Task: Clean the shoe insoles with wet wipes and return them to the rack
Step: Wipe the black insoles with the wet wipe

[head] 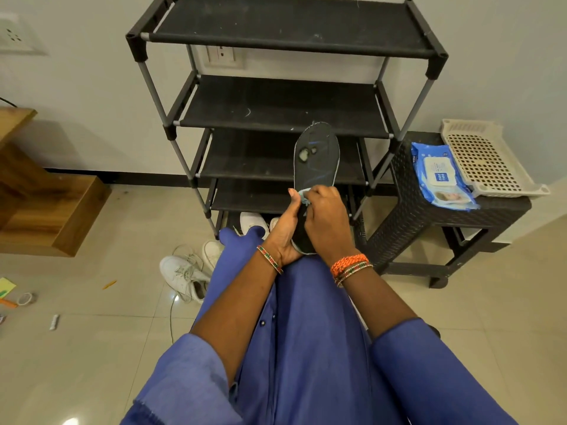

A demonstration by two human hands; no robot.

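Landmark: black four-tier metal-and-fabric shoe rack (285,105) against the wall.

Dark flat foam insole (316,157) is held up in front of the rack's lower shelves, toe end up, heel end down over the lap. Worn pale patches near the toe, light blue edge trim.

Left hand (285,231) grips the insole's heel half from the left side, thumb up along the edge. Right hand (325,219) is curled over a small pale wet wipe (303,194), pressing it onto the insole mid-length. Most of the wipe is hidden under the fingers.

Handling, my read: light, thin, floppy. Toe half is unsupported and will likely bend away under wiping pressure. Better to hold close to the patch being wiped, or back it with the palm. Damp surface may get slick, so pinch the edges rather than the face. Worn patches look fragile, go easy there.

Blue soft pack of wet wipes (441,176) lies on the dark woven-pattern plastic stool (414,216) right of the rack, beside a cream perforated plastic tray (484,157). White lace-up sneakers (184,274) on the floor left of the rack's base.

Rack shelves hold no insoles yet.
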